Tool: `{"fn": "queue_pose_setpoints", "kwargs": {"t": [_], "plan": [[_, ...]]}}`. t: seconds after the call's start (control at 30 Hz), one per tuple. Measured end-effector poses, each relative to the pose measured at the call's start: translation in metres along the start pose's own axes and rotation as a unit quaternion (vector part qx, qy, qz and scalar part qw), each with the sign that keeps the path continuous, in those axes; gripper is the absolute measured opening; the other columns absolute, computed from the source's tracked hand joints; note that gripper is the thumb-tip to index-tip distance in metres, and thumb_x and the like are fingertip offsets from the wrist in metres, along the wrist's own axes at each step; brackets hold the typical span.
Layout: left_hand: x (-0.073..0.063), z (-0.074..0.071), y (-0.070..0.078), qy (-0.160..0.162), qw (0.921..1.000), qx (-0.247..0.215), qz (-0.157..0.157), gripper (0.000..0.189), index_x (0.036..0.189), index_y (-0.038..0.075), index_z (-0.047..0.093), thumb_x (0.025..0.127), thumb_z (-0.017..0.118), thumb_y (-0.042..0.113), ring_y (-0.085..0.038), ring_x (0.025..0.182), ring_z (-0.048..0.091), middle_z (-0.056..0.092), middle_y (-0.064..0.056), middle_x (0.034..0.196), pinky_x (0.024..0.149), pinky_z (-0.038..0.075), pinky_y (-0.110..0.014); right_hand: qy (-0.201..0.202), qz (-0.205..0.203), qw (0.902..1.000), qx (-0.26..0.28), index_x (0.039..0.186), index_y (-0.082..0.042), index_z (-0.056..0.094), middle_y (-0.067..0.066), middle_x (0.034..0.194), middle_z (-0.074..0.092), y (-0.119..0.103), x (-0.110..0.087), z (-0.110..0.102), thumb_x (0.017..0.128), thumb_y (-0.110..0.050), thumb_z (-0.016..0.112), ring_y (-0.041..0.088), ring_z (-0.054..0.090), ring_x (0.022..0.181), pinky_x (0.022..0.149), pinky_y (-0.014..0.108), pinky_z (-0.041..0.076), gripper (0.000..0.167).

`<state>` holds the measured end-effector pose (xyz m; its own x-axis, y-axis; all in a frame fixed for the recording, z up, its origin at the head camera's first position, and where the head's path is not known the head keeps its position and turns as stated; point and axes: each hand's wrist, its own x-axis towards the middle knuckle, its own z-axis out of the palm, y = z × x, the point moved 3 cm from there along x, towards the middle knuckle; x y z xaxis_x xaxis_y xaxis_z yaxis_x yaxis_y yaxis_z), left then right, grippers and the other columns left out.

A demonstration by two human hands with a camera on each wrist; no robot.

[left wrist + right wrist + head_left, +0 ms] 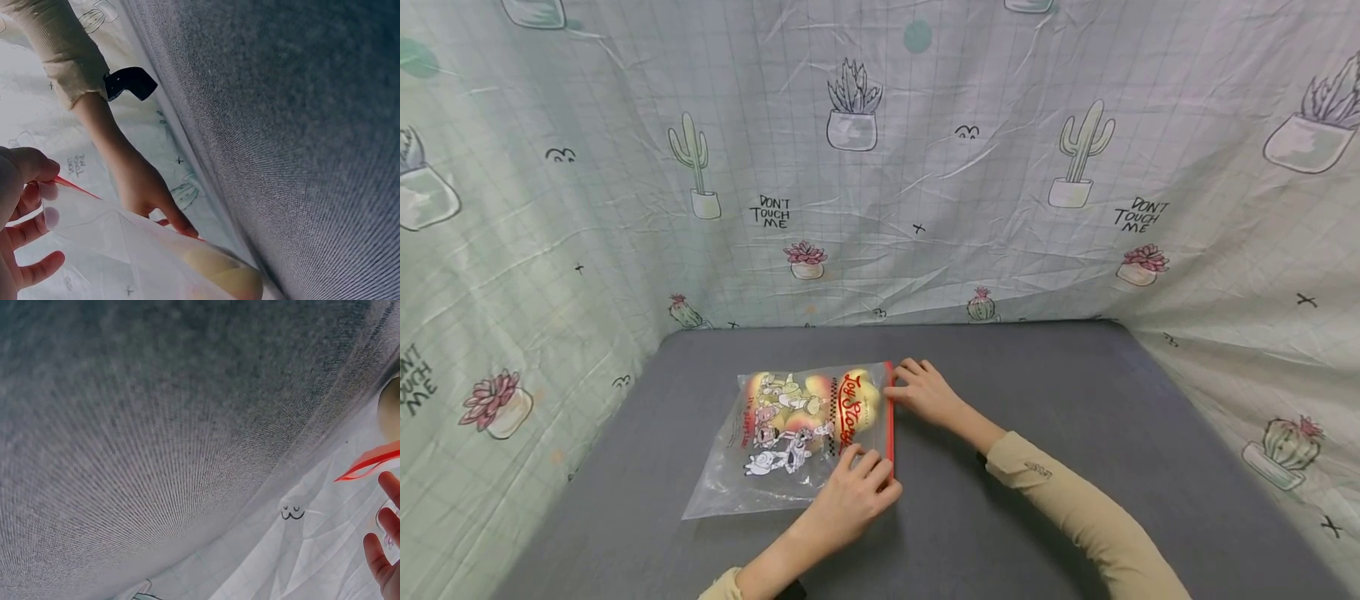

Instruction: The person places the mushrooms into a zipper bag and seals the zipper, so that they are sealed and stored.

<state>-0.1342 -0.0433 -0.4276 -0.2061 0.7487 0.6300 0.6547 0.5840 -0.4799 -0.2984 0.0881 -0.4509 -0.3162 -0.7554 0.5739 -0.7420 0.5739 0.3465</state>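
A clear plastic zip bag [722, 487] printed with "Toy Story" and cartoon figures lies on the grey table, its red zip edge [891, 433] facing right. Several round yellow fruits with red blush [817, 386] are inside; their exact kind is unclear through the print. At the near end of the red edge, my left hand [853, 492] pinches the plastic between thumb and fingers, as the left wrist view shows. My right hand [928, 396] holds the far end, its thumb low against the red strip. Fingers [377, 556] of that hand show beside the red edge.
The grey cloth-covered table [1037, 392] extends around the bag. A pale curtain [880, 192] printed with cacti and "Don't touch me" encloses the back and both sides. A dark band [128, 83] sits at the right wrist under a beige sleeve [72, 69].
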Motion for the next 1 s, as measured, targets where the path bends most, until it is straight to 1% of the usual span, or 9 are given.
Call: {"fn": "queue_pose_setpoints", "kwargs": {"t": [0.17, 0.4, 0.6, 0.77, 1.0], "plan": [[0.000, 0.000, 0.000, -0.001, 1.0000, 0.003, 0.001, 0.046, 0.070, 0.020, 0.053, 0.095, 0.016, 0.008, -0.015, 0.073, 0.050, 0.050, 0.002, 0.075, 0.074, 0.041, -0.035, -0.002, -0.001, 1.0000, -0.003, 0.090, -0.030, 0.064, 0.000, 0.094, 0.061, 0.002, 0.001, 0.002, 0.078, -0.027, 0.065, 0.019, 0.050, 0.089, 0.063, 0.030, 0.034, 0.012], [0.000, 0.002, 0.000, -0.005, 1.0000, 0.005, -0.005, 0.045, 0.071, 0.020, 0.053, 0.095, 0.017, 0.008, -0.015, 0.074, 0.050, 0.051, 0.003, 0.076, 0.074, 0.041, -0.035, -0.018, 0.005, 0.9998, -0.004, 0.090, -0.030, 0.062, 0.000, 0.095, 0.061, 0.005, 0.003, 0.007, 0.080, -0.029, 0.062, 0.018, 0.050, 0.090, 0.064, 0.030, 0.034, 0.010], [0.001, 0.000, 0.000, -0.009, 0.9999, 0.004, -0.007, 0.044, 0.072, 0.020, 0.053, 0.095, 0.018, 0.008, -0.015, 0.075, 0.050, 0.051, 0.003, 0.077, 0.076, 0.041, -0.035, -0.031, 0.011, 0.9994, -0.008, 0.091, -0.030, 0.062, 0.000, 0.096, 0.062, 0.006, 0.004, 0.009, 0.081, -0.028, 0.061, 0.019, 0.050, 0.090, 0.065, 0.031, 0.035, 0.010], [0.002, 0.000, 0.001, -0.006, 0.9999, 0.007, -0.007, 0.041, 0.071, 0.020, 0.053, 0.094, 0.021, 0.008, -0.015, 0.075, 0.050, 0.051, 0.003, 0.077, 0.076, 0.040, -0.035, -0.028, 0.011, 0.9995, -0.011, 0.091, -0.030, 0.062, 0.001, 0.096, 0.062, 0.008, 0.005, 0.010, 0.081, -0.027, 0.062, 0.019, 0.050, 0.090, 0.066, 0.032, 0.036, 0.011], [0.002, 0.001, 0.002, -0.002, 1.0000, 0.003, -0.008, 0.045, 0.069, 0.019, 0.052, 0.095, 0.017, 0.008, -0.015, 0.074, 0.050, 0.050, 0.002, 0.076, 0.074, 0.041, -0.035, -0.032, 0.021, 0.9988, -0.028, 0.092, -0.032, 0.063, 0.000, 0.096, 0.062, 0.011, 0.006, 0.015, 0.081, -0.028, 0.062, 0.018, 0.050, 0.089, 0.067, 0.031, 0.037, 0.012]]}}
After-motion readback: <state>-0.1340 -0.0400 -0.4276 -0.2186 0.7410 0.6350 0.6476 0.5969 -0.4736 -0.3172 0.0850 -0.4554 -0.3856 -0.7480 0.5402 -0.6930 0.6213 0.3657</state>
